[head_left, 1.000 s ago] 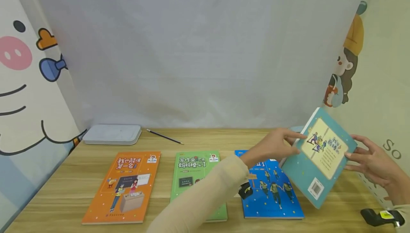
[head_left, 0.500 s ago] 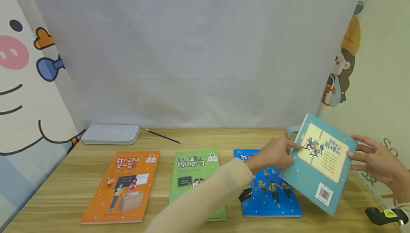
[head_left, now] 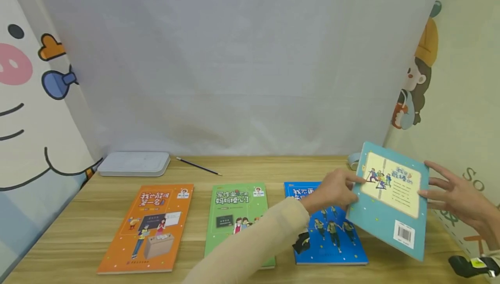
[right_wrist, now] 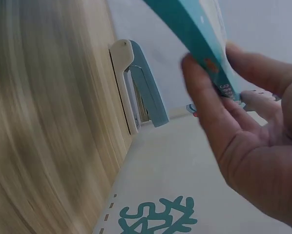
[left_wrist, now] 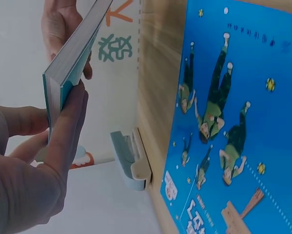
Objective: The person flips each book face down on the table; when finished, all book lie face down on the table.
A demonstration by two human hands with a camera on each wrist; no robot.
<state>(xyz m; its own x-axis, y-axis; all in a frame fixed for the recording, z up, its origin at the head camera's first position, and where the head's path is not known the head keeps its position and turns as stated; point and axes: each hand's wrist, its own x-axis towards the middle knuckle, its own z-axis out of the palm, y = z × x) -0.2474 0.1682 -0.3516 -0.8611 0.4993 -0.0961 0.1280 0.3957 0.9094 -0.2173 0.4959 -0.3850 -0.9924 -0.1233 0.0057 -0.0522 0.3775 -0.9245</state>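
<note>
A teal book [head_left: 390,197] is held tilted above the right part of the table, its back cover with a barcode facing the head camera. My left hand [head_left: 333,190] pinches its left edge between thumb and fingers; the left wrist view shows the page block [left_wrist: 75,51] there. On the opposite edge my right hand [head_left: 457,197] grips the book, and in the right wrist view thumb and fingers lie on either side of the teal cover [right_wrist: 199,34]. Partly behind my left hand and the held book, a blue book [head_left: 330,240] lies flat on the table.
A green book [head_left: 238,201], partly covered by my left sleeve, and an orange book [head_left: 144,232] lie flat to the left. Along the back are a pale pencil case [head_left: 134,163] and a pencil [head_left: 199,166]. A teal-and-white stapler [right_wrist: 146,90] stands at the back right.
Both hands have brought the teal book down and a little to the left, turning it more upright in view. More of the stapler and the blue book's title now shows.
</note>
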